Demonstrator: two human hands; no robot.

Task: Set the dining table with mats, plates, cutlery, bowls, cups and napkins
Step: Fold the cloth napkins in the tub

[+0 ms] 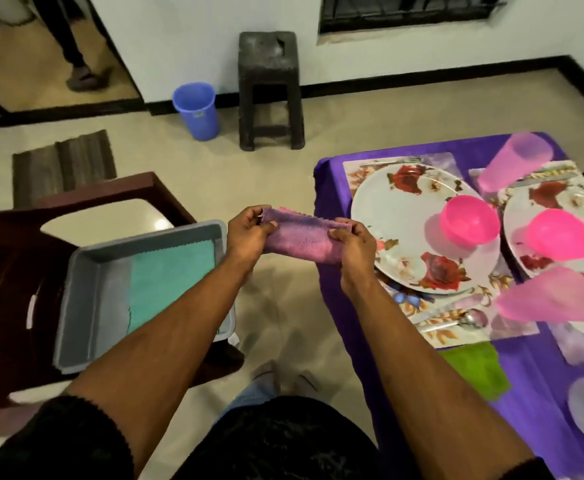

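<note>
Our left hand (249,233) and right hand (353,251) pinch a folded pink napkin (301,237) between them, off the counter (346,299) edge. We count two pink bowls (469,220) — plates partly cut off, cutlery blurred — and two napkins lying: green (474,372), teal (169,282).

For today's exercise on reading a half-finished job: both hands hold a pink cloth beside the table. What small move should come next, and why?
Probably carry the pink cloth, gripped by the left hand and right hand, onto the table beside the nearest plate. That setting shows bowl and spoon, but no napkin.
</note>
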